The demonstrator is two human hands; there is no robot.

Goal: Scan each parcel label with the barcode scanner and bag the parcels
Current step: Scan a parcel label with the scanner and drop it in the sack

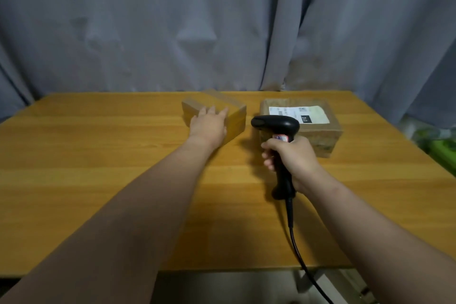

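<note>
Two brown cardboard parcels lie at the far side of the wooden table (98, 180). The smaller parcel (234, 116) shows no label on the faces I can see. My left hand (209, 124) rests on its top with the fingers stretched out flat. The larger parcel (318, 133) to the right carries a white shipping label (311, 112) on top. My right hand (291, 155) grips the handle of a black barcode scanner (276, 124), held upright between the two parcels with its head pointing left. No bag is in view.
A grey curtain (222, 24) hangs behind the table. The scanner's black cable (296, 242) runs down past the table's front edge. Green things (441, 145) sit off the table's right side, and a pale frame (318, 281) shows below the front edge.
</note>
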